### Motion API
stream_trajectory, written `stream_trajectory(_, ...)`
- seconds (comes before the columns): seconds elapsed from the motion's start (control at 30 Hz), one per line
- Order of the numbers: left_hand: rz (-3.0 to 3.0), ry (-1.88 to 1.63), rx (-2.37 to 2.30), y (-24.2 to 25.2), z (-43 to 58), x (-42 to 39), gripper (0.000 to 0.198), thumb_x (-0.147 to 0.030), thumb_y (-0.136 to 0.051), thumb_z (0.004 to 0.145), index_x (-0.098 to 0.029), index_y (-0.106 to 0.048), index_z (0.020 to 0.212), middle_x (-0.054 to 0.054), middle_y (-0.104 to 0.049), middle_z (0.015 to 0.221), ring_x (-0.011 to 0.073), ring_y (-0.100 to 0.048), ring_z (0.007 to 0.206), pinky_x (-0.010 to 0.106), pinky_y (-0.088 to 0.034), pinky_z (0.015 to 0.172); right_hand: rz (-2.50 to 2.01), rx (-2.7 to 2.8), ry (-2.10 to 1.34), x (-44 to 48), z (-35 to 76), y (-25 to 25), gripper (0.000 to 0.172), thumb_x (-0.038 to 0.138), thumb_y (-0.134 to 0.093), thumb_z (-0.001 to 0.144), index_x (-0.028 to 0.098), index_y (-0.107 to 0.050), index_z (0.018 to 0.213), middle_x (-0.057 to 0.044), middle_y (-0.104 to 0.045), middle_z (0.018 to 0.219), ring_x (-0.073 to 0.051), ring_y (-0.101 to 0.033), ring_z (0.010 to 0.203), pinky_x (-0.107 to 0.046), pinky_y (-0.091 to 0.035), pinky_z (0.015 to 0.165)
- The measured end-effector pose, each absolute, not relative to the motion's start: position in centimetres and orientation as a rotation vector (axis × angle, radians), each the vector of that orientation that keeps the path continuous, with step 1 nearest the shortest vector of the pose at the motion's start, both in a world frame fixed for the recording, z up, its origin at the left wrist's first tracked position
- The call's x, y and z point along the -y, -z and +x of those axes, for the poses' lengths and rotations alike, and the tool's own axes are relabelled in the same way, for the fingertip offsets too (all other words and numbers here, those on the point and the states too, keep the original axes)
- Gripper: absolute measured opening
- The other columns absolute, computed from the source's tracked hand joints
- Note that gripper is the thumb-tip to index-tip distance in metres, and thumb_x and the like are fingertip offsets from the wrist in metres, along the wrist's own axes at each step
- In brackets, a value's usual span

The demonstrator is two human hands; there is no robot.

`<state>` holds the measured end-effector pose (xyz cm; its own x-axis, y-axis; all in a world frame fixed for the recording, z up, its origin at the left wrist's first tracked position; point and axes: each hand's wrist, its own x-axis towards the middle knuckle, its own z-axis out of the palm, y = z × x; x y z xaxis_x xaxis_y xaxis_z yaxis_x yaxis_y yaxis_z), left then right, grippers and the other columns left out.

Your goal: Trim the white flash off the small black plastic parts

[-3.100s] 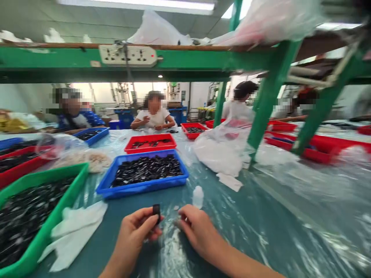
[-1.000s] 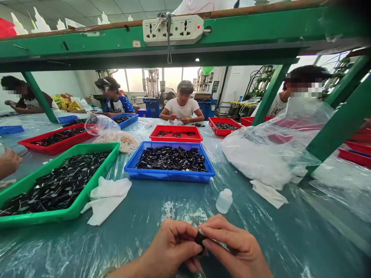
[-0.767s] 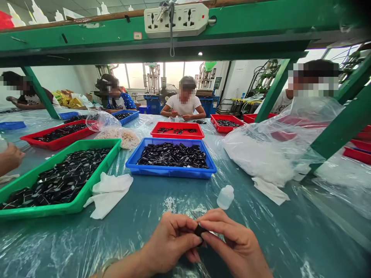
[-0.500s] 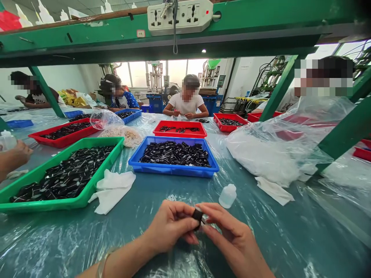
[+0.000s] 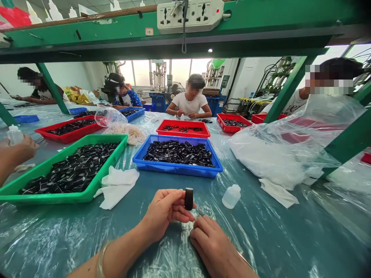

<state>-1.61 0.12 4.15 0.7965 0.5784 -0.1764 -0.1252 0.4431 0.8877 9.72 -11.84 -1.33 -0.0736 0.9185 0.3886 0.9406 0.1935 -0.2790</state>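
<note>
My left hand (image 5: 165, 210) pinches a small black plastic part (image 5: 189, 199) with a pale top end, held upright above the table. My right hand (image 5: 211, 241) is closed round a thin pointed metal tool (image 5: 199, 211). Its tip points up toward the black part, a little apart from it, and its back end shows behind the hand. A small translucent bottle (image 5: 231, 196) stands tilted-looking to the right of my hands. Beyond them is a blue tray (image 5: 176, 168) heaped with similar black parts.
A green tray (image 5: 87, 196) of black parts lies at left beside a white cloth (image 5: 117, 185). Red trays (image 5: 183, 133) stand farther back. A plastic bag (image 5: 269, 154) fills the right. A co-worker's hand (image 5: 21, 152) holds a bottle at left. A green shelf beam (image 5: 116, 33) crosses overhead.
My right hand has drawn away from the black part and turned downward, now showing the metal tool. My left hand has raised the part slightly. The view has shifted a little left.
</note>
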Motion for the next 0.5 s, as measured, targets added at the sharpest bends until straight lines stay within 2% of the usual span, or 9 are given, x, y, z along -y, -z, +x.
stream_trajectory(0.23,1.022,-0.387,-0.481,-3.8,-1.6,0.3,0.032,-0.037,-0.061,0.075,-0.006,-0.067,0.075,0.016,-0.070,0.077,0.0146,-0.065,0.054,0.017,-0.048,0.046,-1.653,1.737,-0.133,13.0,11.2,-0.8,0.022,0.016,-0.037,0.093,0.020,-0.056,0.083,-0.003,-0.060,0.079,-0.016,-0.058,0.073,-0.026,-0.046,0.065)
stream_trajectory(0.37,1.153,-0.288,-0.485,-3.2,-1.5,1.1,0.029,-0.034,-0.070,0.067,-0.008,-0.069,0.079,0.012,-0.070,0.076,0.0133,-0.064,0.053,0.016,-0.047,0.046,-1.641,1.432,-0.304,13.5,12.2,-2.7,0.020,0.026,-0.047,0.091,0.021,-0.061,0.078,0.000,-0.063,0.074,-0.015,-0.059,0.066,-0.023,-0.045,0.060)
stream_trajectory(0.5,1.236,-0.185,-0.461,-2.7,-1.3,2.0,0.029,-0.034,-0.073,0.063,-0.009,-0.070,0.077,0.009,-0.069,0.071,0.0120,-0.063,0.051,0.017,-0.048,0.048,-1.630,1.324,-0.335,13.9,12.4,-3.6,0.019,0.030,-0.051,0.089,0.021,-0.063,0.077,0.001,-0.064,0.072,-0.014,-0.058,0.063,-0.021,-0.044,0.060)
